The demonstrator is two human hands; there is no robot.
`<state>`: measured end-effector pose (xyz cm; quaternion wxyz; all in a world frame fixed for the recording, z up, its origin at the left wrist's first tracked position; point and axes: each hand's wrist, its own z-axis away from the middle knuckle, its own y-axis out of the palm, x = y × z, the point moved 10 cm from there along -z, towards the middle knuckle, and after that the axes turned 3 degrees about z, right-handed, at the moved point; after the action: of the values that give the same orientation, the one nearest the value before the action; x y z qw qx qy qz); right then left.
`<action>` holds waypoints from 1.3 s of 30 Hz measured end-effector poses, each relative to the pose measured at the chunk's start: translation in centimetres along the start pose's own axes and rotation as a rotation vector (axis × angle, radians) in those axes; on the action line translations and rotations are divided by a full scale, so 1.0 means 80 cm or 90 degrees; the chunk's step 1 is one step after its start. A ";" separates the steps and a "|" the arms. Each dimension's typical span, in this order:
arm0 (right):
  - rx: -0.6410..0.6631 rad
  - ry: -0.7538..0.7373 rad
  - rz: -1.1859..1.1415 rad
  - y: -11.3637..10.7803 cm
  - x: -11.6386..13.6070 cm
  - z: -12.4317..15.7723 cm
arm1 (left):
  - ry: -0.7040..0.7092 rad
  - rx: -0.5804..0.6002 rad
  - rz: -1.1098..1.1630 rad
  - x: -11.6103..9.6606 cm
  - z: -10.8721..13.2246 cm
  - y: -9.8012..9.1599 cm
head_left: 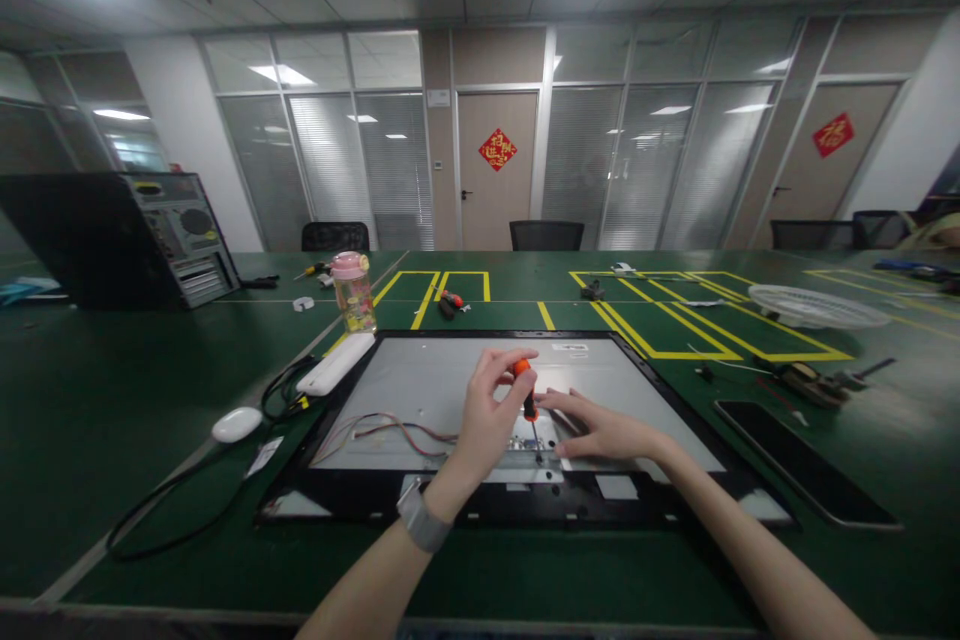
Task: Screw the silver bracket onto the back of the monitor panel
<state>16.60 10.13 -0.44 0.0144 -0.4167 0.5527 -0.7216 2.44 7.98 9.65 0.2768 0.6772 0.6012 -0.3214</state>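
A flat panel with a black frame lies on the green table. My left hand, with a grey watch band at the wrist, grips a screwdriver by its orange and black handle. The screwdriver stands nearly upright, its tip down at a small circuit board near the panel's front edge. Just right of the tool, my right hand rests low over the panel with its fingers spread, near the board. Thin red and black wires curve across the panel to the left.
Left of the panel lie a white power strip, a white mouse and black cables. Behind them stand a pink-lidded bottle and a computer case. A black phone lies to the right, near a brown-bodied tool.
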 end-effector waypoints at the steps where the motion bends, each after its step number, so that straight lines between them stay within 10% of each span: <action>1: 0.000 -0.002 0.000 0.000 0.001 0.000 | 0.002 0.002 0.004 -0.002 0.000 0.001; 39: 0.007 0.018 -0.011 0.002 -0.001 0.000 | -0.015 0.001 0.076 -0.004 0.005 0.001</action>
<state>16.59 10.11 -0.60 0.0027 -0.4110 0.5453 -0.7305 2.45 7.46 9.67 0.3024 0.7081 0.5561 -0.3128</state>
